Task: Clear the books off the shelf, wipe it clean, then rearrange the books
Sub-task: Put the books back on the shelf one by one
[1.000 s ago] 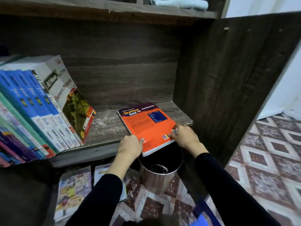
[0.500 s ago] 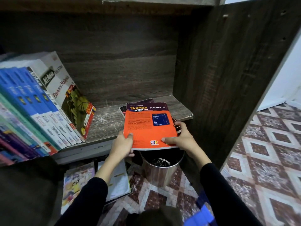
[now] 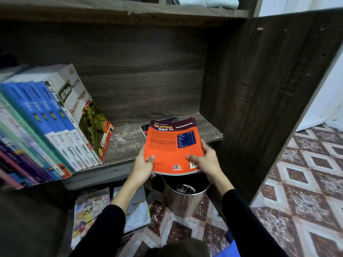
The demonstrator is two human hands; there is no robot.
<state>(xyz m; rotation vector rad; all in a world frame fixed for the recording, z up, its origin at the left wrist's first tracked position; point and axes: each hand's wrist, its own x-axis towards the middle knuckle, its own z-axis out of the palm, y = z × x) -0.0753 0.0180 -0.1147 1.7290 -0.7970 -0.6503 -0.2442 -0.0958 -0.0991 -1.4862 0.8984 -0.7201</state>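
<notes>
An orange Matematik book (image 3: 170, 145) is tilted up off the wooden shelf (image 3: 126, 140), its near edge raised. My left hand (image 3: 143, 166) grips its lower left corner, thumb on the cover. My right hand (image 3: 205, 159) grips the lower right edge. Under the orange book another dark book (image 3: 148, 126) lies flat on the shelf, mostly hidden. A row of leaning books (image 3: 55, 123) fills the shelf's left half, blue spines and a white Ekonomi Malaysia cover outermost.
A shiny metal bin (image 3: 184, 199) stands on the tiled floor just below the held book. Two books (image 3: 91, 214) lie flat on the floor to its left. The dark cabinet side panel (image 3: 259, 89) closes the right. A pale cloth (image 3: 204, 1) sits on the upper shelf.
The orange book lay flat on the shelf a second ago; both hands have lifted its near edge and pulled it toward me, uncovering a dark book beneath.
</notes>
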